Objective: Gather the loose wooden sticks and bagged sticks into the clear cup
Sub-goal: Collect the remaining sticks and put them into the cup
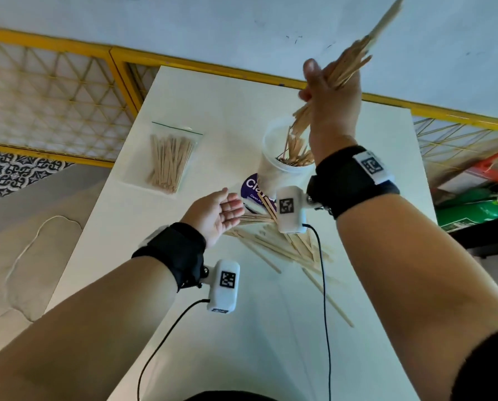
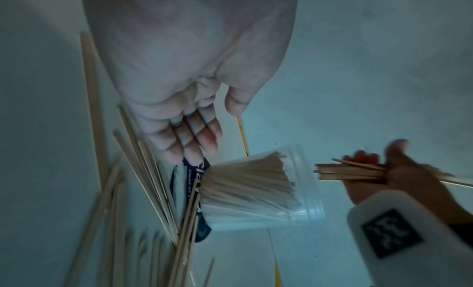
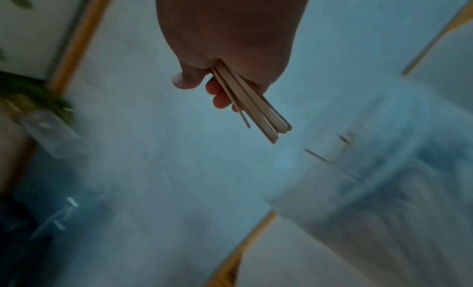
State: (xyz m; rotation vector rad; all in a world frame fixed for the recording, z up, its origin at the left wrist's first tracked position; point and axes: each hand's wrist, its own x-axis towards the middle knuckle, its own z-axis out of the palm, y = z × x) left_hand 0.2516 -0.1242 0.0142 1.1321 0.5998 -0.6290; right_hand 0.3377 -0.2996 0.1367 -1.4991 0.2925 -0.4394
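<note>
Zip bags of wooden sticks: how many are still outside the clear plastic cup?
1. The clear zip bag of wooden sticks lies flat on the white table, left of the clear plastic cup. Another could be hidden behind the raised right arm.

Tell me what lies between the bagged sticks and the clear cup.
Only bare white table separates the bagged sticks from the clear cup, as the head view shows.

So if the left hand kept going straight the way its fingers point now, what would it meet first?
Probably the purple-labelled packet lying at the foot of the clear cup, then the cup itself. The open left hand points that way, its fingers just short of the packet; its height above the table is unclear.
</note>
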